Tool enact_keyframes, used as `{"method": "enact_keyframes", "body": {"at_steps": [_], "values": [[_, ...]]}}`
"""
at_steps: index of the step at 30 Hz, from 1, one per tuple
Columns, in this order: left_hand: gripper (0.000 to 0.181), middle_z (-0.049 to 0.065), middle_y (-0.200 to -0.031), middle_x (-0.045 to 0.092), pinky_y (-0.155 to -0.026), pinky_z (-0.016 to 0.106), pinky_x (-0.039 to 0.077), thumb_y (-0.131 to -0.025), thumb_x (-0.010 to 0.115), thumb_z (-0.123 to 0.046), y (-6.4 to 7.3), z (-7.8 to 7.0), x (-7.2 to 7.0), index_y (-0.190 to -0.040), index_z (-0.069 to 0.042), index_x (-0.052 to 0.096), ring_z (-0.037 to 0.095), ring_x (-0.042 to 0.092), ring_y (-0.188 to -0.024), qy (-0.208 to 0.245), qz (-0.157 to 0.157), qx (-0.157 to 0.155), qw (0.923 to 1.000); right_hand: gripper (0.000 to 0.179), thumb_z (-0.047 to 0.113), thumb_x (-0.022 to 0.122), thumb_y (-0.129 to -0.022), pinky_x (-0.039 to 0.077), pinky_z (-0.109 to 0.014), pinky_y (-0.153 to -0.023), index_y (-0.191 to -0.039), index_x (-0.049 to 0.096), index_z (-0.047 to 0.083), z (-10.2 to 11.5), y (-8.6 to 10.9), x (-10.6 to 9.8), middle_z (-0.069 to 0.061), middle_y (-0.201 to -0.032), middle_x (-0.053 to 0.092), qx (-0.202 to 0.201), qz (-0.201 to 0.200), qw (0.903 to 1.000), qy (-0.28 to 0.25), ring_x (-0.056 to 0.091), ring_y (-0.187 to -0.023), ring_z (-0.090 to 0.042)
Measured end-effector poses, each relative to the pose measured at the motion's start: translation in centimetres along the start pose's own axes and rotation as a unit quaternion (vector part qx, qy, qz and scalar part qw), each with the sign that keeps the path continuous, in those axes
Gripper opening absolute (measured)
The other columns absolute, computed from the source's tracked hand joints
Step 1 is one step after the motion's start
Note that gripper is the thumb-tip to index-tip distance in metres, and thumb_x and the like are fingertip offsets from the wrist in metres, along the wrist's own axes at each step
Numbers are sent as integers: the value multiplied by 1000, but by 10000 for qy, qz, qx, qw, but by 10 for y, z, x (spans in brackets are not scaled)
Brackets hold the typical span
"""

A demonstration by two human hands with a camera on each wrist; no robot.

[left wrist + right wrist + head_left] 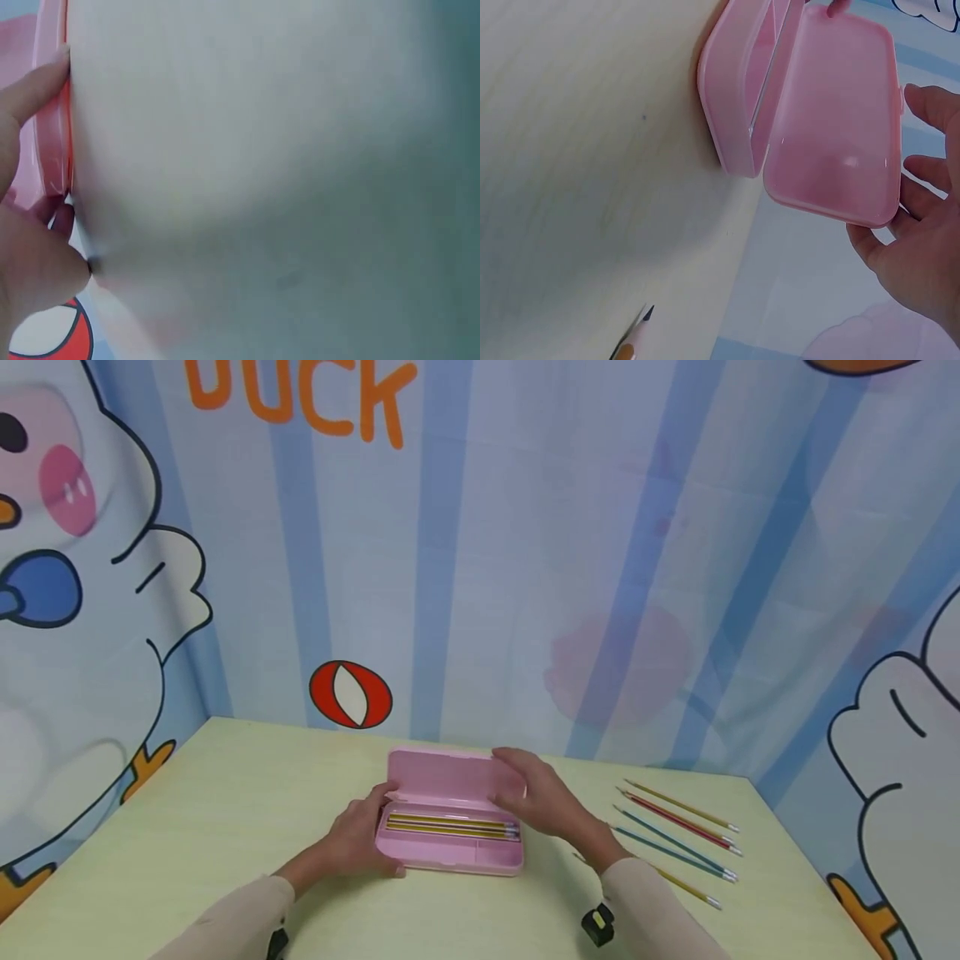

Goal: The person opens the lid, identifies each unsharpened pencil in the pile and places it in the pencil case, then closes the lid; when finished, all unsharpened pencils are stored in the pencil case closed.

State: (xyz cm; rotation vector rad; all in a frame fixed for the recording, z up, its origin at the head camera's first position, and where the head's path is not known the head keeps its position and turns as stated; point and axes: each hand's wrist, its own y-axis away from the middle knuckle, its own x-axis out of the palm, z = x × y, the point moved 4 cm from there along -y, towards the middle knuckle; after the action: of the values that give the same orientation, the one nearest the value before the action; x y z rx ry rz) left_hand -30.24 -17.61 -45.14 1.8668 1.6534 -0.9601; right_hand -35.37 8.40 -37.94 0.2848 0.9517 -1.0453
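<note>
A pink pencil case (420,853) lies on the table with its lid (442,777) raised at the back. Several yellow-striped pencils (450,827) rest side by side in its long compartment. My left hand (356,835) grips the case's left end, thumb by the front corner and fingers toward the hinge. In the left wrist view, its thumb (45,82) presses the case's pink wall (51,142). With my right hand (543,793), I hold the lid by its right end. The right wrist view has those fingers (926,169) bent around the lid's edge.
Several loose pencils (667,810), yellow, red and teal, lie on the table (247,810) to the right, partly under my right forearm. One sharpened tip (646,315) shows in the right wrist view. Behind the table hangs a striped cartoon curtain (510,568).
</note>
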Motion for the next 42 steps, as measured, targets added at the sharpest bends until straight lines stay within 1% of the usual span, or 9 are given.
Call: {"method": "enact_keyframes", "body": {"at_steps": [5,10,14,19,22,25,30,36,42], "values": [[125,18,-135,60,-104,65,39,-57,98,-22,4,-5,3,-153,-6,20,38,49,-125,301,-305,66,9991,63,24,69,-93,32,-57,-116,-149,45,8,1,8,0,-14,-154,45,-29,37,9999,117,38,-145,-37],[109,17,-132,60,-103,59,42,-55,100,-20,8,-10,4,-141,-6,34,36,52,-121,396,-579,-58,9975,60,23,69,-93,32,-57,-115,-146,48,5,1,12,-1,-16,-152,48,-240,-76,9992,324,40,-144,-37],[101,16,-128,58,-101,55,44,-52,101,-24,11,-13,3,-131,-5,41,34,52,-118,259,-833,-156,9961,58,19,70,-92,33,-56,-115,-145,50,4,1,14,0,-16,-150,50,-364,-166,9984,399,41,-143,-36],[117,18,-128,54,-93,54,49,-52,100,-34,16,-26,-3,-147,-11,35,33,50,-117,-248,-1266,-295,9912,58,15,70,-91,34,-57,-114,-144,50,3,3,17,0,-16,-149,50,-449,-219,9977,465,42,-143,-37],[123,21,-140,47,-97,61,45,-55,99,-36,17,-36,-12,-154,-15,30,38,45,-127,-463,-1567,-133,9865,59,15,70,-91,34,-56,-115,-145,49,4,3,19,0,-15,-150,49,-409,-230,9975,523,41,-143,-36],[120,22,-150,39,-103,68,37,-58,97,-37,15,-48,-21,-155,-14,31,42,37,-138,-759,-1786,357,9804,60,16,71,-91,34,-55,-115,-146,49,6,3,22,1,-14,-152,48,-379,-202,9975,565,40,-144,-35],[114,19,-158,36,-114,68,23,-61,94,-44,10,-63,-27,-153,-11,36,43,28,-148,-1504,-1601,1131,9690,61,21,71,-92,34,-55,-115,-147,48,7,2,27,2,-14,-154,46,-511,-163,9971,539,39,-146,-34],[110,12,-160,37,-120,63,14,-62,90,-54,8,-65,-23,-152,-13,41,38,24,-152,-2047,-998,1475,9625,62,30,72,-92,36,-56,-113,-147,49,10,1,33,4,-11,-152,49,-683,-49,9963,519,42,-144,-34],[111,12,-158,40,-121,57,18,-62,89,-57,15,-66,-18,-151,-11,42,36,30,-150,-2196,-765,1721,9572,64,41,67,-94,34,-59,-113,-148,48,11,1,40,5,-10,-153,48,-779,206,9945,675,41,-144,-34]]}}
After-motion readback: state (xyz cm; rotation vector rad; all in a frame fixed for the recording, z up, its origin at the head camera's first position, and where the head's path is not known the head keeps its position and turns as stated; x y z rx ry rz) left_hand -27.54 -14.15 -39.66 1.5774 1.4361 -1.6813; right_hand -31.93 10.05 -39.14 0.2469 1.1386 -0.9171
